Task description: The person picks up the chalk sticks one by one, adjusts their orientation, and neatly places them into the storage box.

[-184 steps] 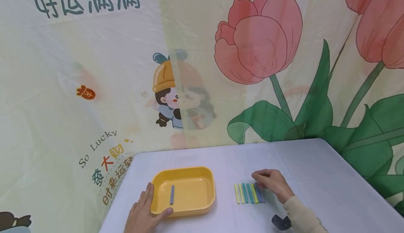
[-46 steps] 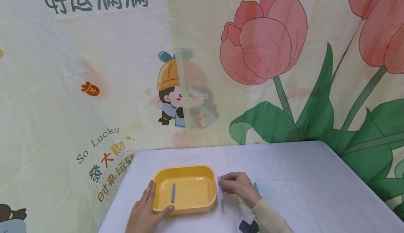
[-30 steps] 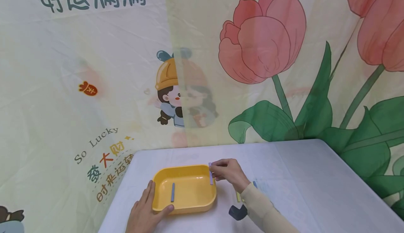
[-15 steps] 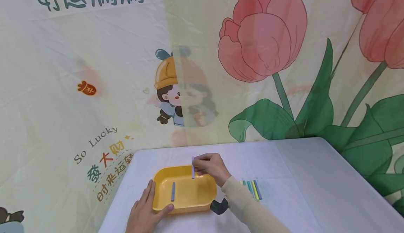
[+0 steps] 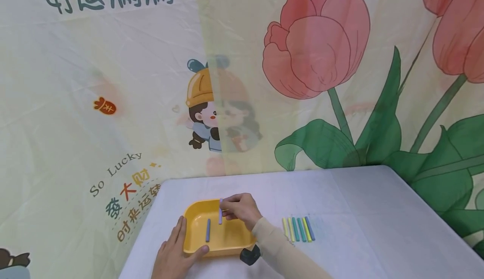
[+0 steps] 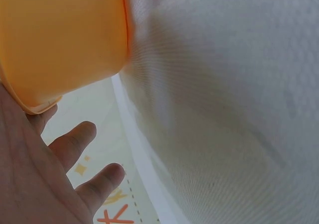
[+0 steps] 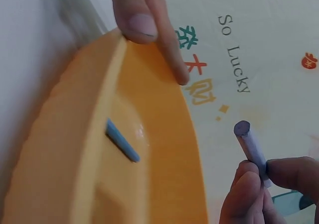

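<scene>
A pale purple chalk stick [image 5: 220,211] hangs upright over the yellow tray [image 5: 194,212], pinched near its lower half by the right hand [image 5: 238,209], fingers [image 7: 247,188] clenched round it. It looks light, stiff and brittle, likely dusty too, so a gentle mid-length pinch suits it. A blue stick [image 5: 207,230] lies flat on the tray floor. The left hand [image 5: 174,253] rests with relaxed fingers against the tray's near corner, thumb on the rim. More sticks [image 5: 298,229] lie in a row on the surface [image 5: 359,211].
</scene>
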Motion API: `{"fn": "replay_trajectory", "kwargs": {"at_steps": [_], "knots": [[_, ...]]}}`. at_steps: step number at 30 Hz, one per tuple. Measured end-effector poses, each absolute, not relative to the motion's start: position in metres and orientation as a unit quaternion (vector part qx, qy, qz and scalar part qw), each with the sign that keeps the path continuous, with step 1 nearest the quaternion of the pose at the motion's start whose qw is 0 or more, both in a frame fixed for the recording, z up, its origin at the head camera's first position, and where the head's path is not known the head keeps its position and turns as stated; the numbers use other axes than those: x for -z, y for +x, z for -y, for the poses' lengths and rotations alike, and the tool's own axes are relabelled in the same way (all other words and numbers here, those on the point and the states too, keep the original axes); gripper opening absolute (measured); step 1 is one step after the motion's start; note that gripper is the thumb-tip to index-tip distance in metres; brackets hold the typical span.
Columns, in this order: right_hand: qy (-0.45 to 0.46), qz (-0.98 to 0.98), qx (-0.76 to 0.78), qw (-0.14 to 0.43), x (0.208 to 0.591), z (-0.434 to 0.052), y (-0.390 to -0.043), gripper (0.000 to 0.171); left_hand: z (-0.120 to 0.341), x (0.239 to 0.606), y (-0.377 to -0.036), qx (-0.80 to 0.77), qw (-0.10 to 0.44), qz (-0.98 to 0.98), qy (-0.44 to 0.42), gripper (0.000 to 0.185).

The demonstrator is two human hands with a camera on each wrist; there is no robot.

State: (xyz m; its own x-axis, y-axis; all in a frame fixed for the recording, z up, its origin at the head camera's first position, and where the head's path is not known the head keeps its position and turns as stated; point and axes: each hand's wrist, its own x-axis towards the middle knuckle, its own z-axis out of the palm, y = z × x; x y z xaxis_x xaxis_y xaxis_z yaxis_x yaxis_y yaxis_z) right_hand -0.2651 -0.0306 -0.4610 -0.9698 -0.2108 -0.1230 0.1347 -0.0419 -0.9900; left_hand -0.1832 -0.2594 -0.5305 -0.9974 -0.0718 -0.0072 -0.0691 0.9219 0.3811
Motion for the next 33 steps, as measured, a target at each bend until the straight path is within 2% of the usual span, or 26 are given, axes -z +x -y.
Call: {"fn": "replay_trajectory", "kwargs": {"at_steps": [12,21,25,33], "knots": [[-0.001,-0.702,0.704,0.109,0.486,0.052,-0.255,0.021,0.261,0.530,-0.187,0.188,-0.026,0.980,0.052,0.131],[0.018,-0.747,0.652,0.125,0.499,0.064,-0.253,0.008,0.263,0.529,-0.185,0.198,-0.036,0.978,0.055,0.132],[0.023,-0.761,0.635,0.130,0.509,0.069,-0.255,0.008,0.265,0.531,-0.186,0.195,-0.046,0.978,0.060,0.133],[0.029,-0.765,0.631,0.129,0.520,0.075,-0.261,0.009,0.261,0.529,-0.185,0.203,-0.026,0.978,0.047,0.128]]}}
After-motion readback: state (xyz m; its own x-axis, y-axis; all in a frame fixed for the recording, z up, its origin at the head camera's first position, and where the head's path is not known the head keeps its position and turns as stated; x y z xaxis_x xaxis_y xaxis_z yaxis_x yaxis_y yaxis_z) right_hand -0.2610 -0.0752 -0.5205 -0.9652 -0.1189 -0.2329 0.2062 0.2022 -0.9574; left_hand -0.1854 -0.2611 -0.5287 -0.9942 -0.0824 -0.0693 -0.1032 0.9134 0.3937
